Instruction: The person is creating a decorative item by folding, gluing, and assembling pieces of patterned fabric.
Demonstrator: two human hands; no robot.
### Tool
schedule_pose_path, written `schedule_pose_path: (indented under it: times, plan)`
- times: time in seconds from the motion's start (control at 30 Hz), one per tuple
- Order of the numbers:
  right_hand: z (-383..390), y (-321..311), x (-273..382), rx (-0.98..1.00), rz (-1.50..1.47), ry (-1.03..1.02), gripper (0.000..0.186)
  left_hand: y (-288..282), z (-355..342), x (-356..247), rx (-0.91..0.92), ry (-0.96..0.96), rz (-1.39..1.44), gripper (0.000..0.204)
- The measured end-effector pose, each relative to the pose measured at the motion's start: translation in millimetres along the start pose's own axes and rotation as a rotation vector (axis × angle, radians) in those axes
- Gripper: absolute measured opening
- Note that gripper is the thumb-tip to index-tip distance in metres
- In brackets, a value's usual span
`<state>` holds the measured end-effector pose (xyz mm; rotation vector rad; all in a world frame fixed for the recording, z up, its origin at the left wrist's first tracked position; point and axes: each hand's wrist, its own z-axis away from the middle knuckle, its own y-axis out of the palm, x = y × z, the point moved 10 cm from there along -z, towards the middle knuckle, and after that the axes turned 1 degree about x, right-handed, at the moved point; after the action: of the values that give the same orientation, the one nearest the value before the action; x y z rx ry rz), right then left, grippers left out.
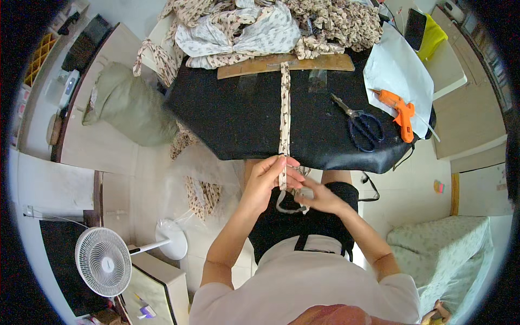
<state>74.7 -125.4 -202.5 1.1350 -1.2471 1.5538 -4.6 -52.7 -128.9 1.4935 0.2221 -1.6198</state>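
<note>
A long printed cream fabric strip [285,108] runs from a wooden bar [249,69] down across the black table top [216,119] and hangs over its near edge. My left hand [265,181] is closed on the strip at that edge, thumb and fingers pinching it. Just below and to the right, my right hand [322,197] has curled fingers on the loose lower part, where a narrow white band [281,206] loops over my lap. Dark-handled scissors [363,127] and an orange glue gun [401,114] lie to the right, the gun on a white sheet [384,65].
Printed and ruffled fabric piles [338,27] cover the back of the table. A green-grey sack [124,105] is at the left, with a plastic bag of printed fabric [200,195] below. A white fan [103,260] stands lower left; a cloth-covered block [428,249] sits lower right.
</note>
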Motion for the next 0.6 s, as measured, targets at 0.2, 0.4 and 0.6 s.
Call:
schedule_pose_path:
  times: [0.2,0.4,0.6]
  plan:
    - [-33,0,16,-0.007,-0.412,0.202,0.044,10,3,-38,0.015,0.096,-0.068,0.034]
    - [-27,-3,87,-0.017,-0.584,0.028,0.036,21,30,-107,-0.046,0.298,-0.041,0.033]
    - [-14,-9,106,-0.096,-0.808,0.079,0.035,25,52,-87,0.009,0.370,-0.308,0.044]
